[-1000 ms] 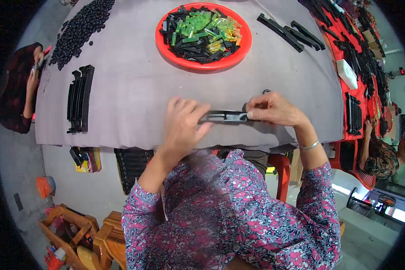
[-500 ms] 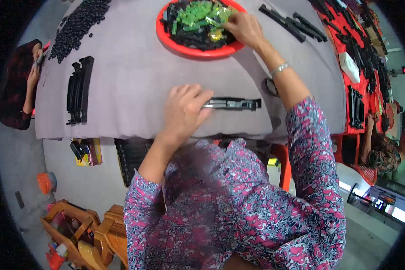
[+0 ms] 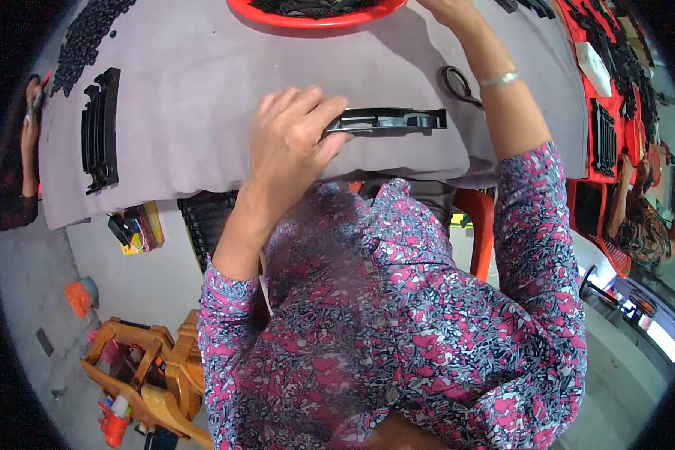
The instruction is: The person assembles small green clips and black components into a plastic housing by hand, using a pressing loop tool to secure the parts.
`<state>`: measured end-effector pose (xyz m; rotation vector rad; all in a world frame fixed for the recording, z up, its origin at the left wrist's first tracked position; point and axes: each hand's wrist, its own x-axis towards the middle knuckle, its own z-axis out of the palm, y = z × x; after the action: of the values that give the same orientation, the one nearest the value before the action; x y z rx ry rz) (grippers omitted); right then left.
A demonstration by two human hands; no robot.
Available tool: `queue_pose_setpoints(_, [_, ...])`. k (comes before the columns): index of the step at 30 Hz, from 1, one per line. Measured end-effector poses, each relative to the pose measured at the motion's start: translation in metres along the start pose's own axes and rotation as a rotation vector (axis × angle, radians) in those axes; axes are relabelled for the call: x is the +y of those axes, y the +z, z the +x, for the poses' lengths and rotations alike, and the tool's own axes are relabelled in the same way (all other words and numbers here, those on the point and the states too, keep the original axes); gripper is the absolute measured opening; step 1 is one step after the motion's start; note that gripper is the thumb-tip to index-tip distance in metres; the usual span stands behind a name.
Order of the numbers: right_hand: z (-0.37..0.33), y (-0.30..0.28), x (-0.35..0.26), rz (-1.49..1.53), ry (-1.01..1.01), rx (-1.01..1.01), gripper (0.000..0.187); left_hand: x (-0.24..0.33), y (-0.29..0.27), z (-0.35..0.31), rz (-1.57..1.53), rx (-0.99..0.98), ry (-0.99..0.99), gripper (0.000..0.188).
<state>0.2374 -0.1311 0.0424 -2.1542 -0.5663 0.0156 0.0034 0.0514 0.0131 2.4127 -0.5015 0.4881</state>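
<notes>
My left hand (image 3: 292,139) is closed around the left end of a long, narrow black plastic part (image 3: 401,121), held level at the near edge of the grey-covered table. A shiny strip runs along part of it. My right hand (image 3: 451,9) is at the top edge of the picture, beside the rim of a round red tray (image 3: 315,28); its fingers are cut off, so what they hold is hidden. Dark pieces (image 3: 315,6) lie in the tray, most of which is out of the picture. A black looped object (image 3: 457,86) rests near my right forearm.
Long black parts (image 3: 101,135) lie on the left of the table, with a heap of small black pieces (image 3: 86,41) beyond. A co-worker's hand (image 3: 31,112) is at the far left. Rightward, a red-covered table (image 3: 589,161) bears black parts and a white box (image 3: 592,69).
My view has shifted, so the table sits higher in it. My right hand, earlier among the green and gold pieces in the tray, is now at the top edge. The left keeps the black part.
</notes>
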Motion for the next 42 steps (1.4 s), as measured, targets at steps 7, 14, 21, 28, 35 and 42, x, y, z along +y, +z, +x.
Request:
queue_pose_setpoints(7, [-0.095,-0.03,-0.008,0.024,0.066,-0.186,0.022,0.008,0.003,-0.009,0.015,0.022,-0.006,0.035])
queue_pose_setpoints(14, [-0.164,-0.024,-0.037,0.407,0.169,-0.161,0.012,0.013,0.005,-0.007,0.022,-0.016,-0.03,0.033])
queue_pose_setpoints(21, [-0.196,-0.02,-0.043,0.205,0.002,-0.083,0.011,0.02,0.003,-0.006,0.053,0.017,-0.013,0.037])
queue_pose_setpoints(28, [-0.2,-0.013,-0.042,0.149,-0.137,-0.042,0.011,0.021,0.008,-0.01,0.034,0.007,-0.081,0.034])
queue_pose_setpoints(35, [-0.207,-0.006,-0.047,0.32,0.09,0.238,0.007,0.021,0.009,-0.015,0.036,0.072,-0.262,0.046])
queue_pose_setpoints(42, [-0.192,0.01,-0.033,0.504,0.289,0.028,0.012,0.038,-0.011,-0.023,0.044,-0.092,-0.39,0.065])
